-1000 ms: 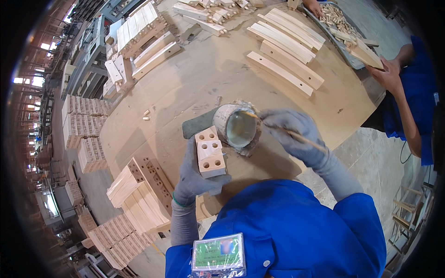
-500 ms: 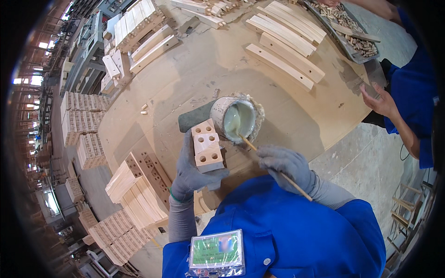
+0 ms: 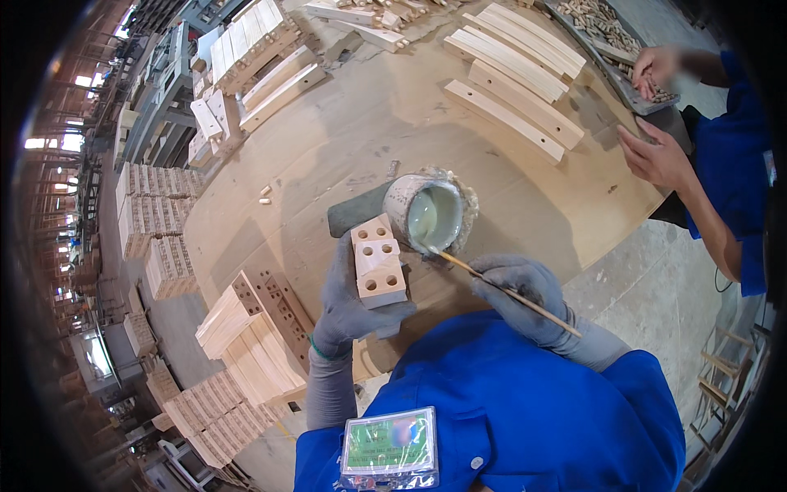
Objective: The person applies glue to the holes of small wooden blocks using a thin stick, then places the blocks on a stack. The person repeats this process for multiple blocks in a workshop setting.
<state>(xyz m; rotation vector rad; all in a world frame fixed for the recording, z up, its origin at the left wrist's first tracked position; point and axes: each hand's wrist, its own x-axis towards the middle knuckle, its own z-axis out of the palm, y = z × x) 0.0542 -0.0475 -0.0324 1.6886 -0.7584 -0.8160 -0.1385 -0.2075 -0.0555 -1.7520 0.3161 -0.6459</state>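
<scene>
My left hand [image 3: 348, 299], in a grey glove, is closed around several wooden pieces [image 3: 379, 266] bunched together, their ends facing up with pairs of round drilled holes. In my gloved right hand [image 3: 525, 297] is a thin wooden stick [image 3: 537, 308], slanting down to the left. Its far tip reaches into a pot [image 3: 402, 201] of whitish, glue-like liquid [image 3: 434, 217], whose rim is crusted with dried residue. A dark flat slab [image 3: 348, 211] lies beside the pot, partly behind the wooden pieces.
Drilled wooden bars [image 3: 254, 299] are stacked at the left. Curved slats [image 3: 508, 123] lie on the far right of the table [image 3: 328, 156]. A co-worker's hand [image 3: 656, 156] is at the right edge, the other over a tray of dowels [image 3: 602, 29]. Two loose dowels [image 3: 265, 195] lie left.
The co-worker's far hand has come down into the dowel tray. My right hand has shifted slightly on the stick, which still dips in the pot. The whole view has shifted a little.
</scene>
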